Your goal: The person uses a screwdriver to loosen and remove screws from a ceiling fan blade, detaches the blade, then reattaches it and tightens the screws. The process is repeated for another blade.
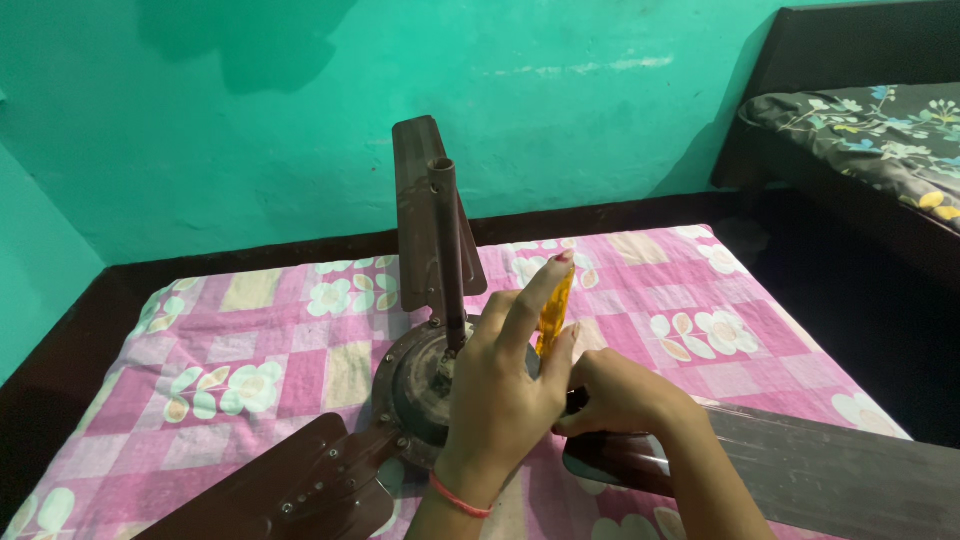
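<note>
Here a brown ceiling fan (420,385) is seen lying on a bed covered by a pink patchwork sheet with flower prints (250,350), its down rod (447,255) pointing up from the motor housing (415,375). All places are given from that housing. Just to its right, the left hand (500,390) is laid over the housing's edge with the fingers spread, and a yellow-handled tool (553,310) is pinched between the index finger and the thumb; the tool's tip is hidden, so what it is seated in cannot be told. Further right and slightly nearer, the right hand (620,395) is closed around something dark at the root of the right-hand blade (800,465); exactly what is gripped cannot be made out. A second blade (300,490) runs out to the lower left, and a third blade (425,200) stands up behind the rod. A pink band (460,497) is worn on the left wrist. Far to the right, a second bed with a dark floral cover (880,130) is set against the green wall (250,120).

A slip is judged the chief risk: the tool is held only lightly, and on a soft mattress the fan could rock under pressure, so that the tip might skid onto the fingers. Any small loosened screw could easily be lost in the patterned sheet.
</note>
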